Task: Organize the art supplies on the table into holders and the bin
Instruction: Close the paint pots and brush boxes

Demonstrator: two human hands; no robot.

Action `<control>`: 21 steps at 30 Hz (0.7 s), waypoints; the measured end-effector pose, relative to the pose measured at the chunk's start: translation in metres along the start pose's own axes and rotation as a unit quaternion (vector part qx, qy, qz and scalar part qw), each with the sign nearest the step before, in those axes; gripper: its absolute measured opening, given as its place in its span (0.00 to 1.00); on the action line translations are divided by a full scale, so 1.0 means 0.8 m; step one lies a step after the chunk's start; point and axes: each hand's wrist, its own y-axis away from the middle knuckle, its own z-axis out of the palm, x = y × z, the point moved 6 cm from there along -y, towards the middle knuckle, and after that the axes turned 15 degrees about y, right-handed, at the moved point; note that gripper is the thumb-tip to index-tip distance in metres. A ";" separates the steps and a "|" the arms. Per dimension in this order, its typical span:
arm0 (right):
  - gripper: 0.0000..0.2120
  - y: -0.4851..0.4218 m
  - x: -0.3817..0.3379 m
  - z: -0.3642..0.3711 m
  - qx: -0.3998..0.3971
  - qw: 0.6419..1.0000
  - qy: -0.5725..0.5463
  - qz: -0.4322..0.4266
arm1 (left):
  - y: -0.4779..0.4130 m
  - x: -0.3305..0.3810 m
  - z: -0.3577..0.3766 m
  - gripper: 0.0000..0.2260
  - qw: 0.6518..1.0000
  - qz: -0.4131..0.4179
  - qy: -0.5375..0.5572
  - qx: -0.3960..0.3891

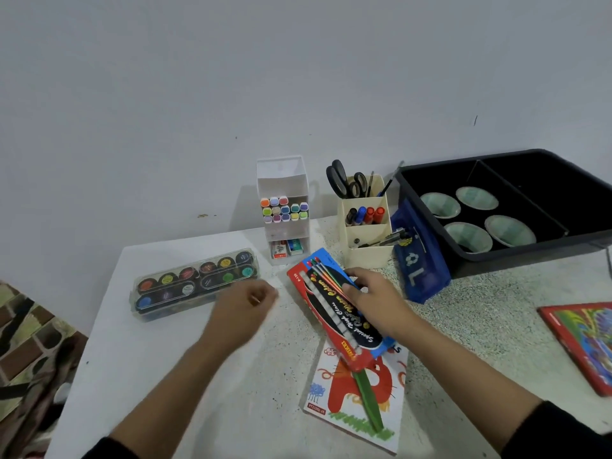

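My right hand [374,298] grips a long red and black paint pack [334,313] together with a blue card of brushes [326,268], held tilted above a colouring book [351,402]. My left hand [246,301] is blurred, its fingers curled in with nothing visible in them, just right of a clear case of round paint pots [195,283]. At the back stand a white marker holder [283,210], a cream pen holder [364,236] with scissors and markers, and a black bin [530,256] holding several pale bowls.
A blue pouch [420,263] leans between the cream pen holder and the black bin. A green flat stick [367,399] lies across the colouring book. A red book [583,342] lies at the right edge. The table's left edge drops off beside a brick-patterned floor.
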 end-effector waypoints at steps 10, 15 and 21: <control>0.15 -0.002 -0.053 0.077 -0.184 0.936 -0.282 0.101 | -0.044 -0.100 -0.126 0.33 0.914 -0.116 -0.389 0.024; 0.14 -0.005 -0.062 0.100 -0.190 0.935 -0.281 0.103 | -0.013 -0.088 -0.109 0.37 0.917 -0.170 -0.360 -0.019; 0.15 -0.003 -0.066 0.109 -0.167 0.937 -0.284 0.113 | 0.028 -0.076 -0.056 0.27 0.951 -0.162 -0.264 -0.020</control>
